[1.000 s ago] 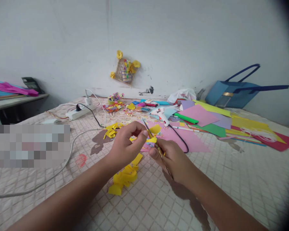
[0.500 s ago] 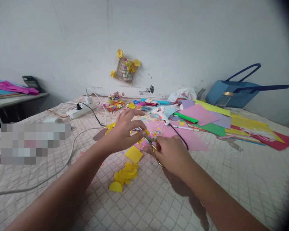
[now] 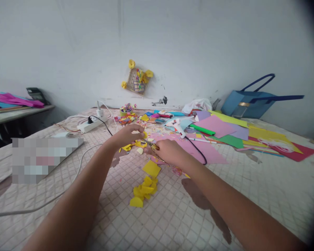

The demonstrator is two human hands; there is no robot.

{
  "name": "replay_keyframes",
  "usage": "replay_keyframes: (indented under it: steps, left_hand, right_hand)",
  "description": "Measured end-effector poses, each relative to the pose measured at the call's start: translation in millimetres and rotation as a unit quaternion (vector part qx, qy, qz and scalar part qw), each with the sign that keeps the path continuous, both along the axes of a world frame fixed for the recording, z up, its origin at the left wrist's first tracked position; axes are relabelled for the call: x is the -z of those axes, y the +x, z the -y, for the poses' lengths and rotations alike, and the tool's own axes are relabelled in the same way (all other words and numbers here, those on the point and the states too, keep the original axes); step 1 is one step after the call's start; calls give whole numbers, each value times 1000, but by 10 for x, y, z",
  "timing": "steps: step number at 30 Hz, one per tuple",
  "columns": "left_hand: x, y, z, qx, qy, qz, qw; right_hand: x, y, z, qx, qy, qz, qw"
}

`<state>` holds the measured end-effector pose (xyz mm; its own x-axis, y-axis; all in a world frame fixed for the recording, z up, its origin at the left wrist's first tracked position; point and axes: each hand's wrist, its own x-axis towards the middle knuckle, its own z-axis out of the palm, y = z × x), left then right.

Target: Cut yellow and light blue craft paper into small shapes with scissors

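Scissors (image 3: pixel 153 145) with gold-coloured handles are in my right hand (image 3: pixel 165 150), its fingers wrapped round them and the blades pointing left. My left hand (image 3: pixel 129 136) pinches a small yellow paper piece (image 3: pixel 144 134) just above the blade tips. Nearer to me on the quilted cloth lie a yellow paper square (image 3: pixel 151 168) and a loose heap of cut yellow paper pieces (image 3: pixel 145 189). More yellow scraps (image 3: pixel 128 147) lie under my left hand.
Behind my hands are a white glue gun (image 3: pixel 176 126), a pink sheet (image 3: pixel 211 155) and small scraps. Coloured sheets (image 3: pixel 217 126) and a blue bag (image 3: pixel 247 104) stand to the right. A power strip (image 3: pixel 92 124) with cables lies left. A decorated frame (image 3: pixel 138 82) is on the wall.
Both hands have moved left and slightly up in the view, with the scissors and the yellow piece. The camera view has shifted a little.
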<state>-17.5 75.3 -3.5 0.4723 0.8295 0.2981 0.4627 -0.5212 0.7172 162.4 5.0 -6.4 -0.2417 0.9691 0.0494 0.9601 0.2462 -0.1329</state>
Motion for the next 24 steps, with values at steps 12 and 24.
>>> replay_keyframes:
  steps: [12, 24]
  left_hand:
    - [65, 27, -59, 12, -42, 22, 999]
    - [-33, 199, 198, -36, -21, 127, 991]
  right_hand:
    - [58, 29, -95, -11, 7, 59, 998]
    - [52, 254, -58, 110, 58, 41, 991]
